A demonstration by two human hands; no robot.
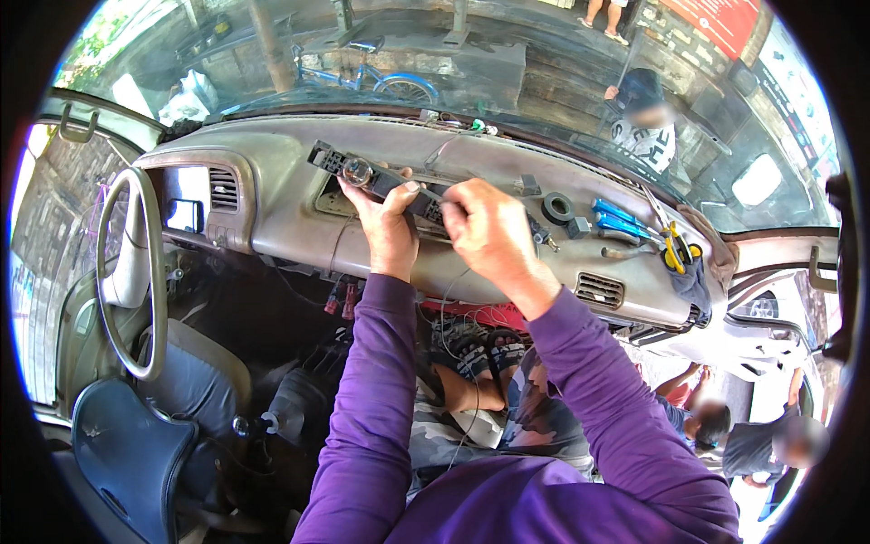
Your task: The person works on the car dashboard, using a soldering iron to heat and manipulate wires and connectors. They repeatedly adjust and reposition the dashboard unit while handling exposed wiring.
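A long black plastic part [326, 158] with a round clear piece near its left end lies across my left hand [390, 231], whose fingers and thumb grip it from below. It is held just above the dashboard, over a rectangular opening [333, 196]. My right hand [494, 238] is closed in a pinch at the right end of this part. Whatever sits between the right fingertips is hidden. To the right of that hand, a black tape roll [547, 210] lies on the dashboard [294, 208], close to a small dark block [528, 185].
Blue-handled tools [618, 218] and yellow-and-black pliers [672, 252] lie at the dashboard's right. A steering wheel [159, 272] stands at left. Loose wires [444, 313] hang below the dash. One person [645, 136] is beyond the windshield; others [711, 422] are outside at lower right.
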